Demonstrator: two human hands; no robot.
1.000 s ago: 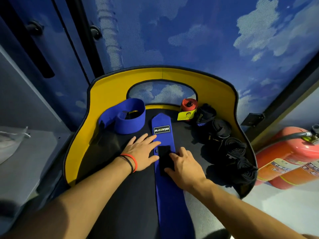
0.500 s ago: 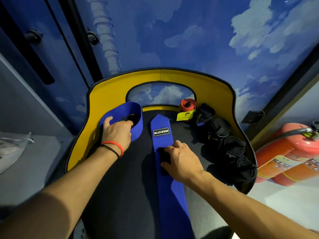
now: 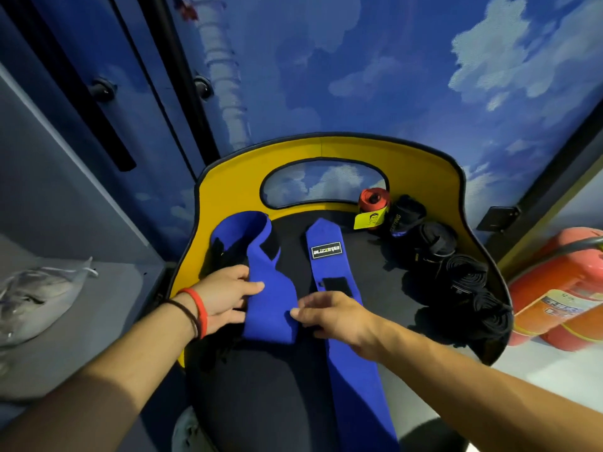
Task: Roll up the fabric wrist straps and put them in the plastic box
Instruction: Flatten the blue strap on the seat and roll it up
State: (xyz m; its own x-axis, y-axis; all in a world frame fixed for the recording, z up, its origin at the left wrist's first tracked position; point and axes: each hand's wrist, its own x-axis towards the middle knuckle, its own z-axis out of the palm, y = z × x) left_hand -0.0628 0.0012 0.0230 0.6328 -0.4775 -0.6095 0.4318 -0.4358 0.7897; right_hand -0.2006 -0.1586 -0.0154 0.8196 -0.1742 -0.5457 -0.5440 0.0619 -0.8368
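Note:
Two blue fabric wrist straps lie on a black chair seat (image 3: 261, 402). The left strap (image 3: 270, 295) is loosely looped at its far end, and its near end is drawn toward me. My left hand (image 3: 225, 295) grips its left edge, thumb on top. My right hand (image 3: 329, 316) pinches its right edge with the fingertips. The second strap (image 3: 329, 256), with a black label and a black hook patch, lies flat and runs past my right forearm toward me. No plastic box is in view.
The chair's yellow backrest (image 3: 326, 148) curves behind the seat. A red roll with a yellow tag (image 3: 373, 200) and several black rolled straps (image 3: 463, 282) sit at the seat's right. Red fire extinguishers (image 3: 561, 288) lie on the floor at right; a grey shelf (image 3: 81, 305) stands at left.
My left hand pulled the looped blue strap from the seat's back toward me. My right hand left the flat strap's hook patch and took the looped strap's right edge.

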